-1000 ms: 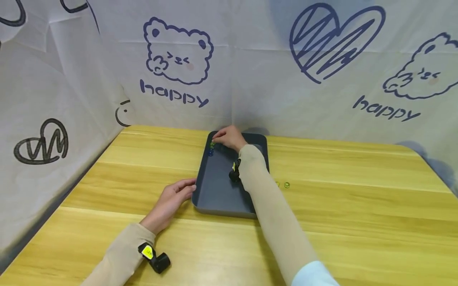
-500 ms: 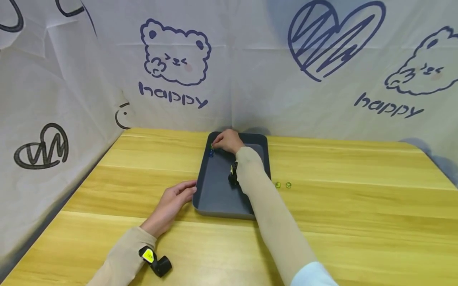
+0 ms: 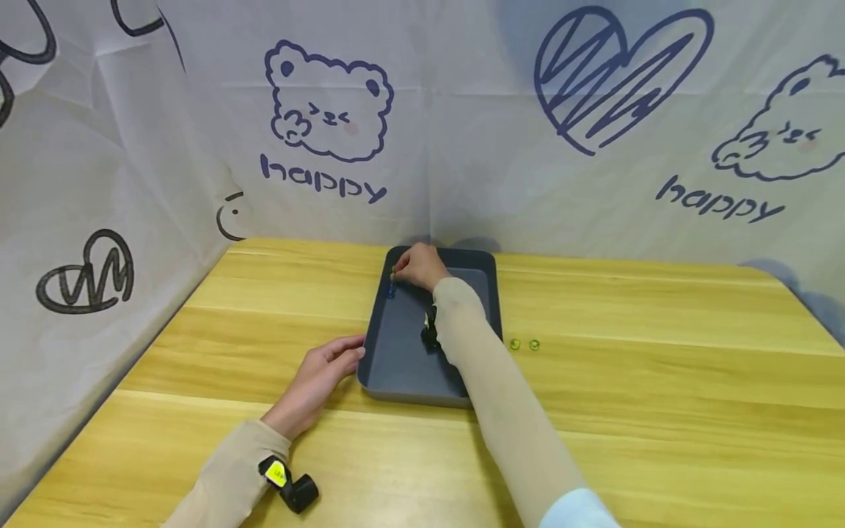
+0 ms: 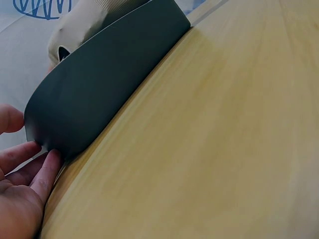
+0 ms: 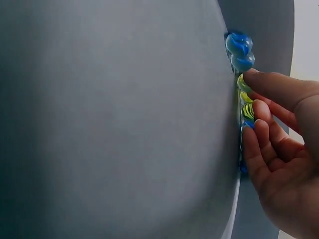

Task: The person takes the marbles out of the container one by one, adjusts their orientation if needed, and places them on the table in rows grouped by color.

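Observation:
The dark grey tray [image 3: 416,370] lies on the wooden table. Along its left inner wall runs a row of glass marbles, with blue-swirled marbles [image 5: 240,46] at one end and yellow-green marbles [image 5: 248,111] in the middle. My right hand [image 3: 424,265] reaches over the tray to this row. In the right wrist view, thumb and bent fingers of the right hand [image 5: 286,142] pinch around the yellow-green marbles, partly hiding the row. Meanwhile my left hand [image 3: 322,372] touches the tray's outer left side with extended fingers; in the left wrist view they rest against the tray wall [image 4: 99,82].
Two more yellow-green marbles, one nearer the tray [image 3: 515,344] and one farther right [image 3: 534,345], lie on the table [image 3: 660,396]. A white cloth [image 3: 462,176] with drawings hangs behind the table and along its left side.
My right hand has shifted slightly toward me along the left wall, and the blue marbles in the row have slid a little the same way. The left hand stays against the tray.

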Demonstrator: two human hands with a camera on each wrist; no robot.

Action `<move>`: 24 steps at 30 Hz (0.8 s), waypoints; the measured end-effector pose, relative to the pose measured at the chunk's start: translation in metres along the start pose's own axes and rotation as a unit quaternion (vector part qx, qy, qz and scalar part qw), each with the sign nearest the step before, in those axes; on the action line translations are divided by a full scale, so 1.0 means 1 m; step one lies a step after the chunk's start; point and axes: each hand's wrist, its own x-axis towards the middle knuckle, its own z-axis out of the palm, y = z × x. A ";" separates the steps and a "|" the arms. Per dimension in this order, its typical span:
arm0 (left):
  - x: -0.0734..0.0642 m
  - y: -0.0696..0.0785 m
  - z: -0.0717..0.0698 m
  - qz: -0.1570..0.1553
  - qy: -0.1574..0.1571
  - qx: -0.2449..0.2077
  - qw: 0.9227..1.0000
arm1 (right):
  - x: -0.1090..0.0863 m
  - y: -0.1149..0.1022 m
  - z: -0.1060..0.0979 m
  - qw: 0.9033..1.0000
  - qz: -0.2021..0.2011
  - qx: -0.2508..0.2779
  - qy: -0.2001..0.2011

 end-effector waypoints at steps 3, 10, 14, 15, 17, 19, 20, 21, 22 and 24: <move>-0.001 -0.001 0.001 0.000 -0.001 -0.002 1.000 | -0.003 0.002 -0.003 1.000 0.005 0.009 -0.007; 0.001 -0.001 0.003 0.008 0.000 -0.004 1.000 | -0.009 0.003 -0.021 0.998 0.005 0.064 -0.013; 0.001 -0.001 0.003 0.009 -0.002 -0.001 1.000 | -0.012 0.004 -0.031 0.994 0.010 0.107 -0.014; 0.001 -0.001 0.003 0.008 -0.003 -0.001 1.000 | -0.013 0.005 -0.033 0.993 0.010 0.113 -0.015; 0.000 -0.001 0.002 0.008 -0.004 -0.002 1.000 | -0.016 0.004 -0.038 0.991 0.014 0.130 -0.018; 0.000 -0.002 0.002 0.008 -0.004 -0.003 1.000 | -0.018 0.003 -0.043 0.990 0.013 0.142 -0.019; 0.000 -0.002 0.001 0.009 -0.004 -0.003 1.000 | -0.018 0.002 -0.045 0.989 0.013 0.148 -0.020; 0.000 -0.001 0.001 0.009 -0.004 -0.003 1.000 | -0.018 0.002 -0.048 0.988 0.013 0.151 -0.020; -0.001 -0.001 0.001 0.009 -0.003 -0.002 1.000 | -0.019 0.001 -0.050 0.987 0.013 0.156 -0.021; -0.001 -0.001 0.000 0.011 -0.003 -0.001 1.000 | -0.019 0.000 -0.055 0.986 0.013 0.163 -0.021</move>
